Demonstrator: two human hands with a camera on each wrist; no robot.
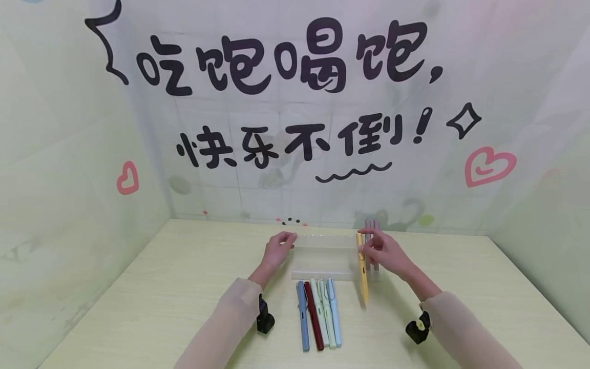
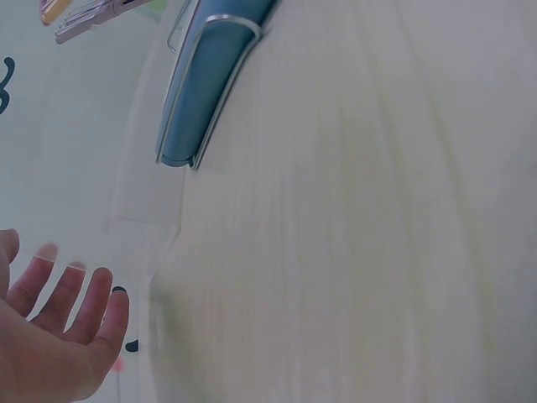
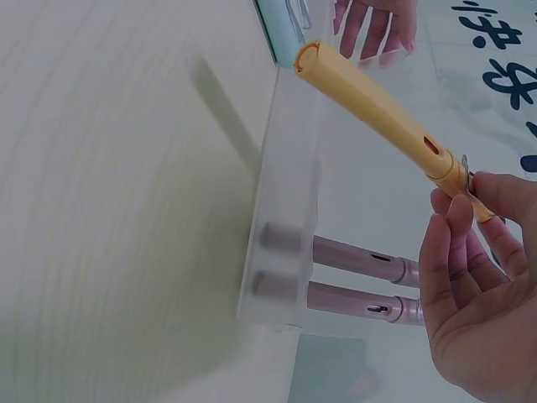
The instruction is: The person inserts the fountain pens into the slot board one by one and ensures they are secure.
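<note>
My right hand (image 1: 387, 252) pinches a yellow pen (image 3: 377, 115) near its clip. The pen hangs cap up in front of the right part of a clear plastic pen rack (image 1: 322, 275). Two purple pens (image 3: 357, 257) stand side by side at the rack's right end, just beyond that hand. At the opposite end, my left hand (image 1: 277, 250) has its fingertips at the rack's upper left edge, the fingers fairly straight in the left wrist view.
Before the rack lies a row of pens: a blue one (image 1: 302, 318), a dark red one (image 1: 314, 315), pale green ones (image 1: 326, 318) and a light blue one (image 1: 335, 315). A printed cloth wall (image 1: 286, 200) rises behind the pale wooden table (image 1: 184, 307).
</note>
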